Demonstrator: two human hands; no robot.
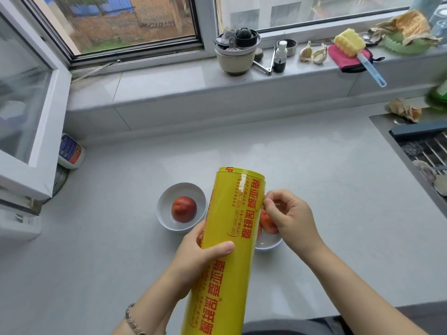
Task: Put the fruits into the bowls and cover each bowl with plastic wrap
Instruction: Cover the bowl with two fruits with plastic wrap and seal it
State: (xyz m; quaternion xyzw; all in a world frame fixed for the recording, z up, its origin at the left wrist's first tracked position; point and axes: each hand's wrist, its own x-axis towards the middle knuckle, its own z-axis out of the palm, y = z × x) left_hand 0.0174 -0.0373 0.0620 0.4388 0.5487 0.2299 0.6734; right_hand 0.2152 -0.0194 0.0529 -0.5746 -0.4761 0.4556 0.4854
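Observation:
A large yellow roll of plastic wrap (227, 250) with red lettering is held upright-tilted over the counter. My left hand (200, 252) grips its middle, thumb across the front. My right hand (287, 216) pinches at the roll's right edge near the top, fingertips together on the film. A white bowl (164, 209) on the left holds one red fruit (183, 209). A second white bowl (269, 244) sits behind the roll and my right hand, mostly hidden, with a red fruit (267, 222) showing in it.
A sink with a rack (425, 151) lies at the right. The window sill holds a chopper jar (235, 53), a small bottle (280, 56), garlic (313, 53) and a sponge brush (353, 48). A plastic tub (70, 151) stands at the left by an open window frame.

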